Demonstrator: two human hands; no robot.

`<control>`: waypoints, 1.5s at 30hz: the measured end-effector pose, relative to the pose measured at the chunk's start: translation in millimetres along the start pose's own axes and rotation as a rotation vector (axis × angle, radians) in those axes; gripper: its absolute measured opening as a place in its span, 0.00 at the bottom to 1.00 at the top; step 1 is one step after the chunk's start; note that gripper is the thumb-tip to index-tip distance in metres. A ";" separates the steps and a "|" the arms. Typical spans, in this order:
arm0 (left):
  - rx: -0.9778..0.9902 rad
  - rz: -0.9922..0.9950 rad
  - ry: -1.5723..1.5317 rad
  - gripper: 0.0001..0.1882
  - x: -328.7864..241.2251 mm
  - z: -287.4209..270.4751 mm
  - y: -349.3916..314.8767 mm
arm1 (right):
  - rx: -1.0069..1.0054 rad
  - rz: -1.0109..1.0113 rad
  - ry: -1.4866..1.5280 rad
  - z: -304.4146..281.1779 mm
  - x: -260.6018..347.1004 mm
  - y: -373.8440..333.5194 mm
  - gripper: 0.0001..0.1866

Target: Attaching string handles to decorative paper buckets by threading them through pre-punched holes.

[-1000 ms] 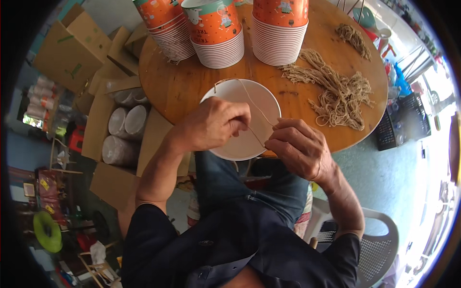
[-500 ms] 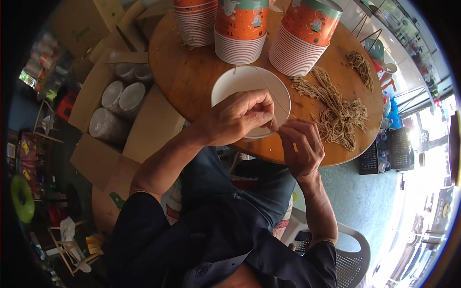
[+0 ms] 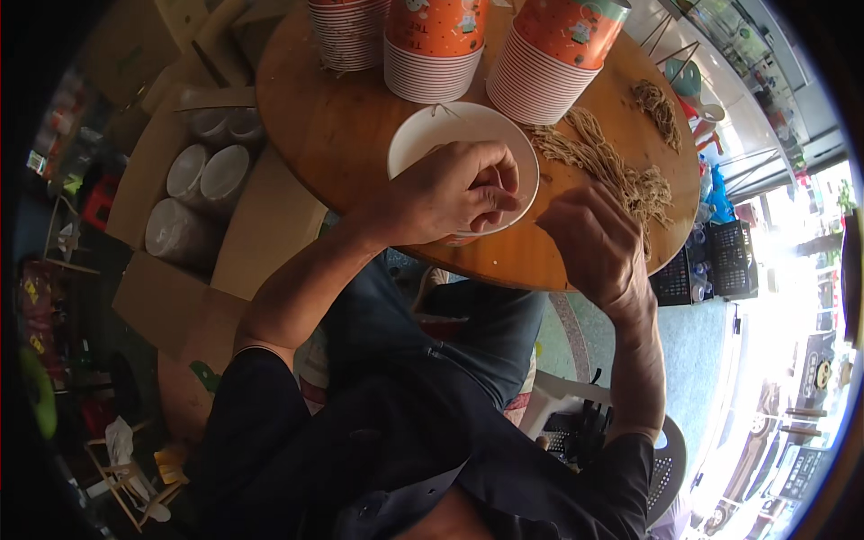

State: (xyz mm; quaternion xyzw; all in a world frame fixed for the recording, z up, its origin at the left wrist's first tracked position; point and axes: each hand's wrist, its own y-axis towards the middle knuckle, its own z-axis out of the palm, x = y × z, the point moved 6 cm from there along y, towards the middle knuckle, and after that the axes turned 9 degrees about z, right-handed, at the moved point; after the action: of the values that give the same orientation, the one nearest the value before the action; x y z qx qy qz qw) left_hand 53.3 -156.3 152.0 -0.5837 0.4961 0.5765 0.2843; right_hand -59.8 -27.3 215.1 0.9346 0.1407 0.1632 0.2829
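A white paper bucket (image 3: 418, 135) stands with its open mouth up at the near part of the round wooden table. A short bit of string (image 3: 439, 109) shows at its far rim. My left hand (image 3: 459, 187) is over the bucket, thumb and fingers pinched together, with a thin end of string just showing at the fingertips. Off to the right of the bucket, my right hand (image 3: 601, 241) hovers above the table edge; its fingers look bent but are smeared by motion. Just beyond it lies a bundle of tan strings (image 3: 598, 153), partly hidden by that hand.
Three stacks of orange-and-white paper buckets (image 3: 346, 40) stand along the far side of the table (image 3: 315, 117). A smaller string bundle (image 3: 657, 112) lies far right. On the left, an open cardboard box (image 3: 261, 220) holds wrapped white stacks. Black crates (image 3: 729, 256) and a grey chair (image 3: 666, 468) are at right.
My right hand has moved right, away from my left hand, which stays pinched over the bucket. The string seen stretched between the bucket rim and my hands no longer shows clearly. The whole view has shifted slightly.
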 end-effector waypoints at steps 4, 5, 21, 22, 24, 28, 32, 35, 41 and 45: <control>0.115 0.080 0.040 0.06 -3.4 4.6 5.3 | 0.034 0.014 0.146 -1.9 -3.9 14.9 0.12; 0.119 0.079 0.039 0.06 -5.0 4.4 5.7 | 0.042 0.042 0.179 0.0 -5.3 16.1 0.12; 0.190 0.012 -0.225 0.04 7.4 6.4 12.4 | 0.006 0.278 0.123 13.6 -19.7 -6.1 0.13; 0.177 0.003 -0.187 0.04 6.7 6.5 13.7 | 0.023 0.291 0.159 17.8 -22.4 -8.4 0.13; 0.187 0.021 -0.173 0.04 7.7 8.4 16.8 | 0.037 0.305 0.197 24.3 -29.0 -13.8 0.13; 0.206 0.035 -0.122 0.05 2.9 11.0 19.5 | 0.037 0.409 0.360 31.1 -42.4 -22.0 0.12; 0.189 0.032 -0.138 0.06 8.1 11.6 20.6 | -0.007 0.454 0.406 32.9 -43.2 -26.1 0.08; 0.172 0.038 -0.174 0.05 7.6 11.4 19.2 | -0.031 0.443 0.395 31.7 -41.7 -30.8 0.08; 0.084 -0.096 -0.299 0.13 8.4 -1.9 20.8 | -0.086 0.465 0.351 29.0 -39.3 -43.5 0.07; 0.117 -0.062 -0.397 0.16 3.9 8.3 18.6 | -0.066 0.448 0.343 30.0 -25.6 -44.6 0.08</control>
State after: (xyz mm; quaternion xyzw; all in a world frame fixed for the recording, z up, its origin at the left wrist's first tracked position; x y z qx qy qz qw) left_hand 32.5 -156.2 151.3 -0.4562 0.4447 0.6415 0.4274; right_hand -79.1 -15.2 160.1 0.8915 -0.0288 0.3818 0.2423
